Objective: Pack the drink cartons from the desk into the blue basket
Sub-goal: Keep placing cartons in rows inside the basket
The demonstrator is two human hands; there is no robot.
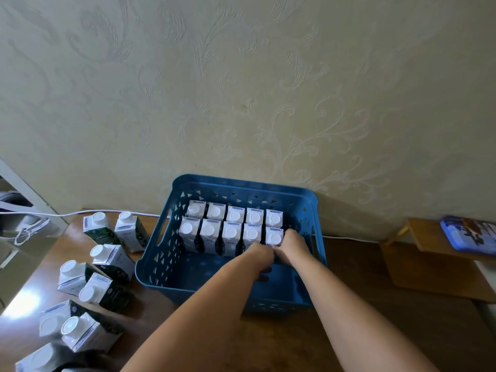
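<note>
The blue basket (pixel 158 245) stands on the brown desk (pixel 362 277) against the wall. Inside it, white-capped drink cartons (pixel 230 232) stand upright in two rows along the far side. Both my hands reach into the basket at the right end of the nearer row. My left hand (pixel 261 255) and my right hand (pixel 291 244) close around the end carton (pixel 274 236), which stands upright beside the basket's right wall. Several more cartons (pixel 112 260) with dark sides lie and stand loose on the desk to the left of the basket.
A white cable (pixel 80 212) runs along the desk's back edge by the wallpapered wall. To the right stands a low wooden stand (pixel 429 237) carrying a blue tin (pixel 469 234). The near half of the basket floor is bare.
</note>
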